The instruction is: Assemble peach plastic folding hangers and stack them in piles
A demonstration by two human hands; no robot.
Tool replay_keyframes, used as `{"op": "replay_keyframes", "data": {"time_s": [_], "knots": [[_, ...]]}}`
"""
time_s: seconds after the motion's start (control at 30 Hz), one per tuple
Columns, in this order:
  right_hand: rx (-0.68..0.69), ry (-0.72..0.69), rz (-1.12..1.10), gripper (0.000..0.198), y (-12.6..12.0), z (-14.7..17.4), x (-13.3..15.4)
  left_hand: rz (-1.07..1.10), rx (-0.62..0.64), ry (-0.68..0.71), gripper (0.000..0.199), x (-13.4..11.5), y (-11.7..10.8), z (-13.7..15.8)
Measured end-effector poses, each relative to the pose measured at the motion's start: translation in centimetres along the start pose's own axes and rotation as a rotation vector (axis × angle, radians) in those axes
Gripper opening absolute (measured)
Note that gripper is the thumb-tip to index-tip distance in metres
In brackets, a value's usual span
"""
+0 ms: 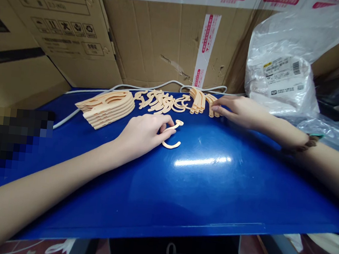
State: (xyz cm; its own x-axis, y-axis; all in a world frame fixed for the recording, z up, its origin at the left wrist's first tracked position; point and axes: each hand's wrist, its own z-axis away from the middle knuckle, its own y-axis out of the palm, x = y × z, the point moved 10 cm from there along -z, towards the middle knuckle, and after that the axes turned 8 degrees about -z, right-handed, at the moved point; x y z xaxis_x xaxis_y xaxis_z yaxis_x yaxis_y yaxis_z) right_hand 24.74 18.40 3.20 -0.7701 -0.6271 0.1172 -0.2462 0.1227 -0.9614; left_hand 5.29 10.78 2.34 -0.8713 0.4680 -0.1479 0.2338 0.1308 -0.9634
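Note:
A beige plastic hook (171, 145) with a small flat head is pinched between the thumb and fingers of my left hand (146, 131), near the middle of the blue table. My right hand (238, 109) reaches to a small group of curved, channelled beige pieces (211, 103), its thumb and fingers closed on the rightmost one. Directly left of these lies another bundle of similar curved pieces (197, 101). A loose pile of beige hooks (161, 101) spreads behind my left hand. Farther left rests a stack of larger beige plastic frames (108, 107), which look like hanger bodies.
Cardboard boxes (165, 42) stand along the back and left of the blue table (199, 193). A white cable (122, 85) runs behind the pieces. A clear plastic bag (279, 73) with a labelled package sits at the back right. A pixelated patch hides the left edge.

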Motion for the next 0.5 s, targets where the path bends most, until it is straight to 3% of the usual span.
{"op": "replay_keyframes", "data": {"time_s": [0.3,0.5], "knots": [[0.03,-0.012,0.1,0.051,-0.4,0.0,0.0,0.015,0.014,-0.013,0.024,0.1,0.1,0.2],[-0.053,0.065,0.149,0.045,-0.9,0.3,-1.1,0.059,-0.005,0.002,0.022,0.0,0.0,0.1]]}}
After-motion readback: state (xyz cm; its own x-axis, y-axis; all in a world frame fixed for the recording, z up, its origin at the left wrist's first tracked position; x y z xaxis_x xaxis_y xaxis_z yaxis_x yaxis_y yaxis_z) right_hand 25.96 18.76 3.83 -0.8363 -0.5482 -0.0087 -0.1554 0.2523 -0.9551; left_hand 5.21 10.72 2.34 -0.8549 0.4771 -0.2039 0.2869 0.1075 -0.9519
